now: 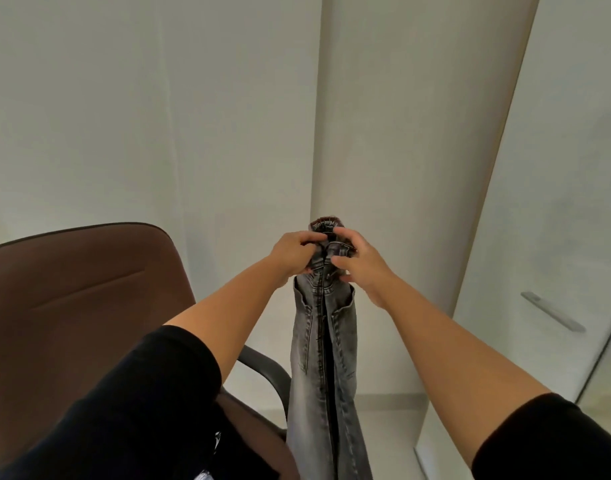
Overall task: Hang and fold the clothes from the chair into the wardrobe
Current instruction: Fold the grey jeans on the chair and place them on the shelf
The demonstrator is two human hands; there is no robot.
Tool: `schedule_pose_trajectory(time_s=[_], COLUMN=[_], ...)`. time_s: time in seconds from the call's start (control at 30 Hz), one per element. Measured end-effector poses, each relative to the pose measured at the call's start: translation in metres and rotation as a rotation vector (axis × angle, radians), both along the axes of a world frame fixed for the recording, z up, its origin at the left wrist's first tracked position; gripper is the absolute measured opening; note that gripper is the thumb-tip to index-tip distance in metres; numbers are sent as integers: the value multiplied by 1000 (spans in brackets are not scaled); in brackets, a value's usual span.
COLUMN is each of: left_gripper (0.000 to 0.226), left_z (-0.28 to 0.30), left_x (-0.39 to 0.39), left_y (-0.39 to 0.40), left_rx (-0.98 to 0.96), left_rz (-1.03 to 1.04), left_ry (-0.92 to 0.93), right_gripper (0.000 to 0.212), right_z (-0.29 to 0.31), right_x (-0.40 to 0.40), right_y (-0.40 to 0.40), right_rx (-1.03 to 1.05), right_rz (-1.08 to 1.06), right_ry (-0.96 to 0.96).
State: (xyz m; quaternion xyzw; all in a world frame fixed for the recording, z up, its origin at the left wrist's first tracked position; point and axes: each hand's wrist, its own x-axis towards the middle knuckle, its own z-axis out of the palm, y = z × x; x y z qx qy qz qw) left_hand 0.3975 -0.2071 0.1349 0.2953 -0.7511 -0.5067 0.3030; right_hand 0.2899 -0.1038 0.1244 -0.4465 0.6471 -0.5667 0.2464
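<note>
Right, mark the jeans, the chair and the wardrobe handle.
jeans (323,358): head view, on the hanging grey legs.
chair (79,292): head view, on the brown backrest.
wardrobe handle (553,311): head view, on the middle of the metal bar.

Pale wall (124,116); white pillar (383,133), possibly wall corner.

Brown chair (72,306), dark clothing (200,455) on its seat.

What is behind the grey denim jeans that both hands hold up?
Behind the grey denim jeans stands a pale wall pillar, with a strip of floor below. The jeans hide part of the brown office chair's black armrest.
</note>
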Motion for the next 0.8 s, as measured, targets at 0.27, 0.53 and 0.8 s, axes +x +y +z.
schedule_pose_trajectory(time_s=[0.27,0.53,0.8], left_gripper=[27,45,58], left_z=[7,8,20], left_x=[13,30,55], left_y=[5,4,5], left_rx=[25,-291,-363], left_rz=[-79,-19,-131], left_ry=[71,-88,-22], right_gripper=[97,84,128], right_z=[1,2,-6], right_x=[-6,17,11], right_y=[7,17,17], right_rx=[29,-20,-115], right_rz=[67,26,-483], right_ry=[-125,275,547])
